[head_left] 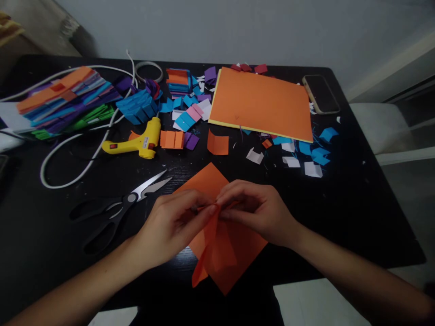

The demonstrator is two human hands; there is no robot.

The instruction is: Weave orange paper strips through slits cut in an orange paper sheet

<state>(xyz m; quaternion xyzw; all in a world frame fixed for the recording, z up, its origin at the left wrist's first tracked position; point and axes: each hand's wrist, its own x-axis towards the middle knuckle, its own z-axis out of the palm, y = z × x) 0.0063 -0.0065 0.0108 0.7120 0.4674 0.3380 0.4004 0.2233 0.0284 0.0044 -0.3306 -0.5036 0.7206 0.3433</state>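
Observation:
An orange sheet of paper [244, 246] lies at an angle near the front of the black table, with part of it raised in a fold. My left hand [178, 217] pinches the raised paper between thumb and fingers. Right beside it, my right hand [256, 206] also has its fingers closed on the paper at the same spot. The fingertips of both hands nearly meet, and the pinched edge is partly hidden by them. Left of my left hand lie black-handled scissors [132, 198], blades apart and pointing away to the right.
A yellow glue gun [142, 141] lies beyond the scissors, near a looped white cable [64, 186]. Stacks of coloured paper strips [68, 97] fill the far left. An orange paper stack [261, 102] stands at the back, with cut pieces [312, 169] around it. A phone [321, 93] rests far right.

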